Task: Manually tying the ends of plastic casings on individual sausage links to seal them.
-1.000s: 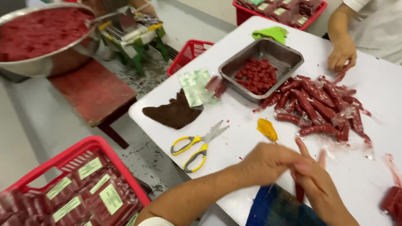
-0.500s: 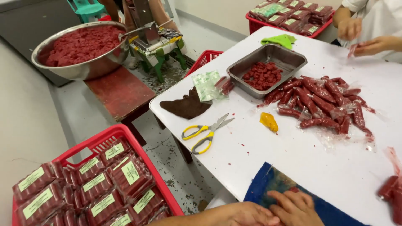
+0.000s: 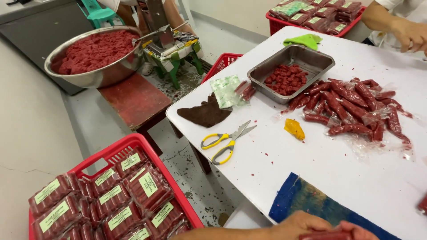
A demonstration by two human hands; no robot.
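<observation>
My left hand [image 3: 302, 223] and my right hand [image 3: 358, 231] are together at the bottom edge, over a blue cloth [image 3: 307, 200] on the white table [image 3: 364, 173]. Both close on a red plastic-wrapped sausage [image 3: 327, 235], and only its top shows between them. A pile of the same wrapped red sausages [image 3: 351, 106] lies further back on the table. Yellow-handled scissors [image 3: 224, 140] rest to the left of my hands, near the table's edge.
A steel tray [image 3: 293, 60] holds red meat pieces, with a small yellow item [image 3: 294, 129], brown cloth [image 3: 204, 113] and green cloth [image 3: 304, 41] nearby. A red crate [image 3: 115, 153] of labelled packs sits on the floor. A metal bowl [image 3: 93, 58] holds minced meat. Another person's hands [image 3: 411, 33] work far right.
The view has tilted up and left, so my hands have slid down to the frame's bottom edge. More of the floor crate and the metal bowl now shows.
</observation>
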